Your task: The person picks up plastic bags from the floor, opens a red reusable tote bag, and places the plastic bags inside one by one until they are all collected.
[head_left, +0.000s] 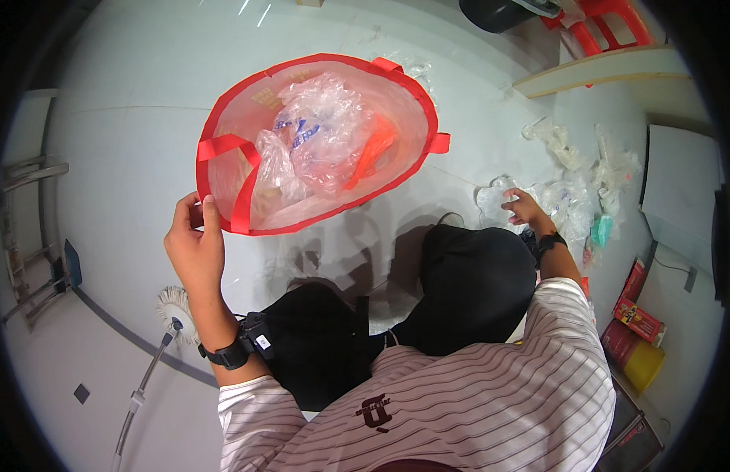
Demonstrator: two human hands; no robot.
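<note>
My left hand (pixel 197 236) pinches the rim of a large bag (pixel 318 215) with a red edge and red strap handles, at its lower left corner. The bag's mouth faces up; inside lie crumpled clear plastic bags (pixel 326 130), some with blue print, and an orange-red plastic piece (pixel 374 147). On the right, my right hand (pixel 518 207) reaches over a pile of crumpled clear plastic bags (pixel 562 200) on the floor, its fingers curled and apart. A clear bag lies at or under its fingertips; whether they touch it I cannot tell.
A mop (pixel 176 312) leans at the left, near a metal ladder-like frame (pixel 34 177). At the upper right are a black bucket (pixel 489 15), a red plastic stool (pixel 618 26) and a wooden board edge (pixel 601 68). Red boxes (pixel 639 318) and a yellow-red container (pixel 636 360) stand at the right.
</note>
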